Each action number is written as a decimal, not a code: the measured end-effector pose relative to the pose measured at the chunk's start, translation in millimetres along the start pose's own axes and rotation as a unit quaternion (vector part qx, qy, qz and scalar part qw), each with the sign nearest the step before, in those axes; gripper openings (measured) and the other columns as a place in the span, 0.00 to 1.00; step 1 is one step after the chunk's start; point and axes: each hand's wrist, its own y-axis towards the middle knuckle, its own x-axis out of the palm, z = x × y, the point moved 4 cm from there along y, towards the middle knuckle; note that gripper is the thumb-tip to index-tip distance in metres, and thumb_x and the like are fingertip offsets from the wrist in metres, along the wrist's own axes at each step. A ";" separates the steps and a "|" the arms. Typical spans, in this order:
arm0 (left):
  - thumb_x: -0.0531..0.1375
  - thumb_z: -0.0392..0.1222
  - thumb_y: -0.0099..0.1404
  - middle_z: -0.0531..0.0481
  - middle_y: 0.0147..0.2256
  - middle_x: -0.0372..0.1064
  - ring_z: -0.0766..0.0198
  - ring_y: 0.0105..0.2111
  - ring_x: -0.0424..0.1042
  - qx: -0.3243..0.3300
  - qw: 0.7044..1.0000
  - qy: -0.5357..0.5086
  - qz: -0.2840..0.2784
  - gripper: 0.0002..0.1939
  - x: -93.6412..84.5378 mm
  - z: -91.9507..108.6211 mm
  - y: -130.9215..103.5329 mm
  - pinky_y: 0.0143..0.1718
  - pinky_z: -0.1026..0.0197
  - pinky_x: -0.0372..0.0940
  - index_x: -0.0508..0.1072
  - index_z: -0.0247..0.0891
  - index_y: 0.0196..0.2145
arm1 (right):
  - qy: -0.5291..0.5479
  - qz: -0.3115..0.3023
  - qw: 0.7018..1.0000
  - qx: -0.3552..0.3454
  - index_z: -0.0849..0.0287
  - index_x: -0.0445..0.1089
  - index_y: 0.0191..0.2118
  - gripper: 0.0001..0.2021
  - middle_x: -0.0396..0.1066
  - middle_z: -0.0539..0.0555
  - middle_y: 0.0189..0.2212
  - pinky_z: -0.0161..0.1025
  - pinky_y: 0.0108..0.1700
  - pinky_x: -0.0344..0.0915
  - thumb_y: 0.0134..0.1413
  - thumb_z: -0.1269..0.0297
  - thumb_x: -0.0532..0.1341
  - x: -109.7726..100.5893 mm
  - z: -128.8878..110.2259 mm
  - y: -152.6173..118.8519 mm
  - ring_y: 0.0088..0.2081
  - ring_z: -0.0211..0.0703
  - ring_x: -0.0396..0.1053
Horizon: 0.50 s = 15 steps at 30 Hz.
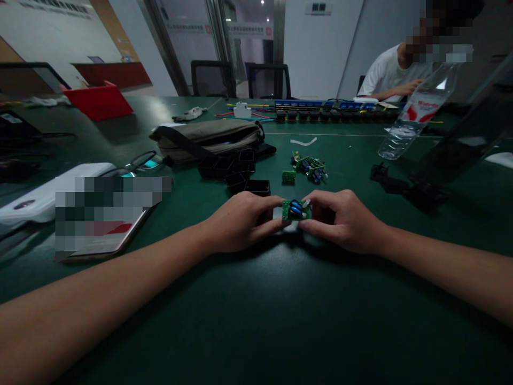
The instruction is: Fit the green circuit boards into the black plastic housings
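Between my two hands is a small green circuit board [296, 209] with blue and dark parts on its face. My left hand [244, 222] pinches its left edge between thumb and forefinger. The right edge is pinched by my right hand [342, 219] in the same way. Just beyond lies a small green board [288, 177] on the table. Behind it, a cluster of populated circuit boards [310, 167] rests in a heap. Several open black plastic boxes [236, 170] stand beyond my left hand.
A grey-brown bag [212, 136] lies behind the boxes. On the left are a phone-like flat item [116, 238], a white device [60, 187] and glasses [140, 163]. A plastic bottle [425, 107] stands tilted-looking at right. Farther back, a person [387, 75] sits near a long component row [332, 113].
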 end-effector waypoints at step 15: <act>0.56 0.42 0.70 0.54 0.23 0.67 0.70 0.21 0.64 0.015 1.000 0.006 0.013 0.13 -1.7 0.6 -1.1 0.24 0.67 0.55 0.74 0.33 0.46 | -0.001 0.002 1.000 0.006 0.62 0.71 0.37 0.11 0.66 0.46 0.21 0.33 0.27 0.54 0.56 0.58 0.64 -0.1 0.2 -0.4 0.22 0.34 0.60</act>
